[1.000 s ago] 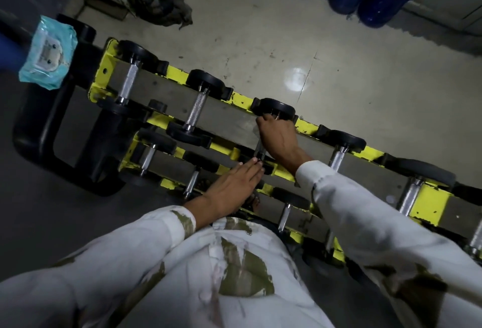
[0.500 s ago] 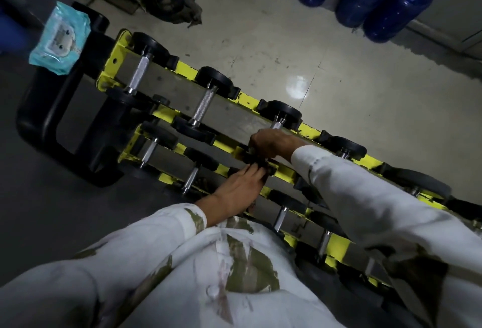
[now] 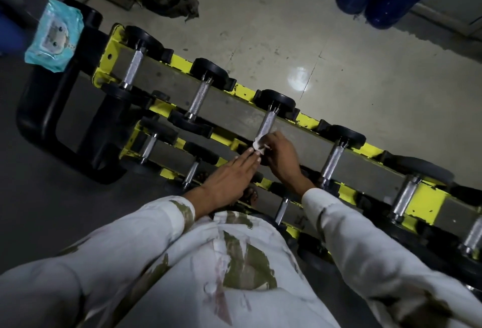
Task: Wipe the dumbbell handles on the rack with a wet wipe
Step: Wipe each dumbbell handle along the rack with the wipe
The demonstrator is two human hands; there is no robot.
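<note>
The right hand [image 3: 283,157] has its fingers curled in, pinching a bunched white wet wipe [image 3: 257,145] against the near end of the third dumbbell handle [image 3: 267,124]. The left hand [image 3: 229,179] comes in from 7 o'clock, flat with fingers straight, its tips right beside the wipe. Whether they press on the near weight head under them is too dark to tell.

That's where the trouble could start. If the dumbbell rolls in its cradle under the rubbing, those straight fingers sit in the gap between head and rack [image 3: 425,197] and could get nipped. The wipe is a small wad on a knurled bar, so the grip pattern may snag and shred it, or it could slip from the pinch and drop between the tiers. Most of the bar toward the far head [image 3: 275,99] at 12 o'clock shows bare, and a short stroke would leave that stretch untouched.

Further out, the neighbouring handles at 10 o'clock [image 3: 199,95] and 3 o'clock [image 3: 332,160] wait on the same tier. In this dim light, missed patches would be easy. The pack of wipes [image 3: 53,37] sits well apart at 10 o'clock.
</note>
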